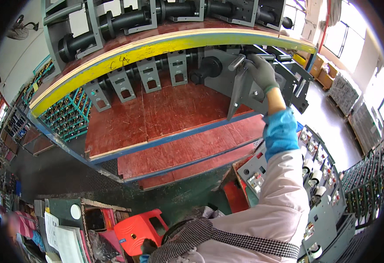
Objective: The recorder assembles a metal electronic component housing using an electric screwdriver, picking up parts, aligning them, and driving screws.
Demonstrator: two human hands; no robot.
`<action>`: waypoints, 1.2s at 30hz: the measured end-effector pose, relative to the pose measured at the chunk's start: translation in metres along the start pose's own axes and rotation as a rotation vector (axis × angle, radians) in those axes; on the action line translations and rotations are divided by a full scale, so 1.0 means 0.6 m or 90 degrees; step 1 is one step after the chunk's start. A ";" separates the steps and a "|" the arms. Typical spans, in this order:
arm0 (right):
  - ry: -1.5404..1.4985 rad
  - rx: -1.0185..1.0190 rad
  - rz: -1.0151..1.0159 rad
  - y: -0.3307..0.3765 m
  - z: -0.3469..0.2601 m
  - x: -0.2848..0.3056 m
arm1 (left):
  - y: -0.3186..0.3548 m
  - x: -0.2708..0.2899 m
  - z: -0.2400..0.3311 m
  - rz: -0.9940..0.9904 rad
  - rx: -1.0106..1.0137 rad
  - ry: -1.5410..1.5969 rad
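My right hand [262,72], in a grey glove, reaches up to the right end of the middle shelf. Its fingers are closed around the upper part of a grey metal frame [240,90], beside a short metal rod [236,62]. The frame has flat side plates, and a black cylinder [209,68] sticks out from its left side. The palm hides the exact grip. Low in the view, my left hand [148,246], in a dark glove, is beside a red plastic stool [141,230]; its fingers cannot be made out.
Several grey slotted frames [148,74] stand farther left on the red shelf [126,122]. Above runs a yellow-edged shelf [165,46] bearing black rollers. Grey panels with white rollers [317,175] stand at my right. A bench with papers [65,239] is at lower left.
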State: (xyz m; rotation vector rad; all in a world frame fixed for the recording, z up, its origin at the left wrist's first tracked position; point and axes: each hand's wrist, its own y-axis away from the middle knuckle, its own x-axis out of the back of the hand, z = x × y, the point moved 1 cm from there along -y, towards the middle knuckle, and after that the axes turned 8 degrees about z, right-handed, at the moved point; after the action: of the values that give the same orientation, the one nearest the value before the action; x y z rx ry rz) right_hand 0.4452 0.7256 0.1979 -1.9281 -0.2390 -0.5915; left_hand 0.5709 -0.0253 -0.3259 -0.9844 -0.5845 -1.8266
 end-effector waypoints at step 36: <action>-0.246 0.659 -0.634 0.193 -0.521 0.131 | -0.065 0.126 0.184 0.182 0.596 0.984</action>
State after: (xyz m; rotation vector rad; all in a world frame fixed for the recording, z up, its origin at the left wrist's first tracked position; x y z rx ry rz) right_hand 0.4695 0.3871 0.2451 -0.7848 -1.4801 -0.5295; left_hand 0.5598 0.0342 -0.2004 0.9260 -0.1814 -1.2660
